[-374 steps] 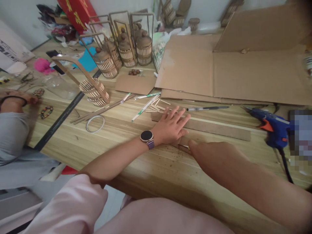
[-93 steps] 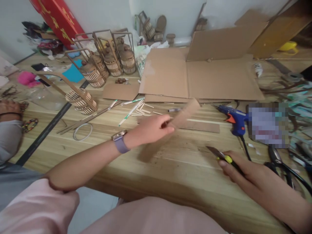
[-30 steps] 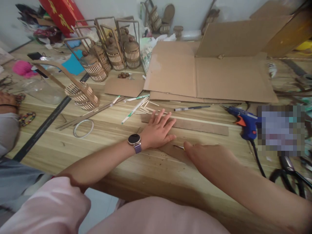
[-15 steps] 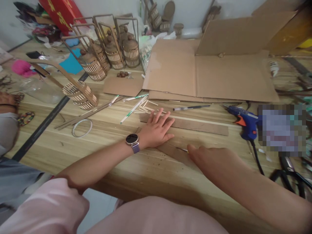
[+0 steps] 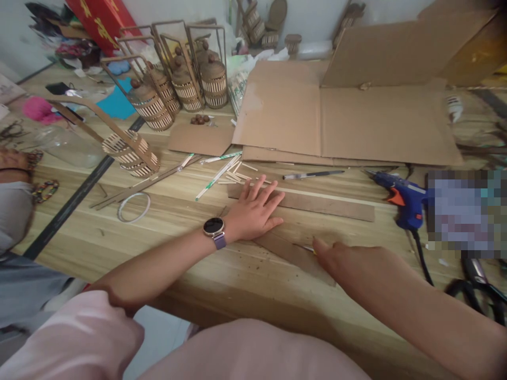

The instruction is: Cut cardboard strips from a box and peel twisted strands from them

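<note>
My left hand (image 5: 255, 210) lies flat with fingers spread, pressing on a brown cardboard strip (image 5: 291, 252) that slants down to the right. Its fingertips reach over a second cardboard strip (image 5: 332, 206) just behind. My right hand (image 5: 336, 258) is closed around a craft knife (image 5: 304, 247); only its thin blade and a bit of yellow show, the rest hidden by my fingers. The blade lies along the upper edge of the slanting strip; whether it touches the cardboard I cannot tell. Dark crumbs are scattered below the strip.
Beyond my hands lie a pen (image 5: 312, 174), several short sticks (image 5: 237, 171) and a large folded cardboard sheet (image 5: 281, 111). A blue glue gun (image 5: 404, 198) and black-handled scissors (image 5: 473, 285) are at right. Small slatted lanterns (image 5: 152, 108) and a tape ring (image 5: 133, 207) stand left, near another person's arm (image 5: 13, 195).
My right hand has drawn the craft knife a short way right and toward me along the strip. My left hand stays in place.
</note>
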`<move>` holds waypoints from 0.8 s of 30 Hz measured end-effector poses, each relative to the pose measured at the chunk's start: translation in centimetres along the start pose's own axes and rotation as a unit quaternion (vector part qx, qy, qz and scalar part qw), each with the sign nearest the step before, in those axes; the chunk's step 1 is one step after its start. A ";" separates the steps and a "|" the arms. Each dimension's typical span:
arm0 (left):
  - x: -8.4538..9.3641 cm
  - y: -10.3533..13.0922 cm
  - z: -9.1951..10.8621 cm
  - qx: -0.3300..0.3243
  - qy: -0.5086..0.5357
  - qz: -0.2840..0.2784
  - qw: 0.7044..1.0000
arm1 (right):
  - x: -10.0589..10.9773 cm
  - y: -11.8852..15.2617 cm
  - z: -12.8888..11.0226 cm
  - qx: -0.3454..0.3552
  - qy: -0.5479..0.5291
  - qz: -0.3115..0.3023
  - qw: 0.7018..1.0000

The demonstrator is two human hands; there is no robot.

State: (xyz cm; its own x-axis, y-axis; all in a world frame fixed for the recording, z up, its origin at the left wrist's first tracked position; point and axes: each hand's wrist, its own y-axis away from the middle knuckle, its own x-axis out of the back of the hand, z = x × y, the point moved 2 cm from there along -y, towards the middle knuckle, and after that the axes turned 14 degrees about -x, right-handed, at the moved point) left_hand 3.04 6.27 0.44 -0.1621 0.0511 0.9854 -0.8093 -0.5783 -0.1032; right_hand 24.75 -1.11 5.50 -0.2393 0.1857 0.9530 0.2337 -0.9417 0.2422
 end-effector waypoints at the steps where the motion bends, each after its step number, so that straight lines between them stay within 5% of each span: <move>1: 0.0 0.0 0.0 0.001 -0.001 -0.002 1.000 | 0.3 0.1 -0.1 0.012 0.040 -0.026 0.999; 7: 0.2 0.0 0.1 -0.002 -0.003 0.000 1.000 | 1.4 0.4 -0.4 -0.013 0.101 -0.115 0.988; 24: 0.2 0.0 0.0 0.004 -0.003 -0.019 1.000 | -1.8 2.3 3.1 0.034 0.014 -0.040 0.999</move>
State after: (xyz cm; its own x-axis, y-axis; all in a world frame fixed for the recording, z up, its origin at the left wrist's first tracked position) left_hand 3.05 6.30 0.59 -0.1274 0.0675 0.9896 -0.8105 -0.5821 -0.0646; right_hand 28.67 -2.68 4.92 -0.2854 0.2500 0.9252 0.2754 -0.9033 0.3290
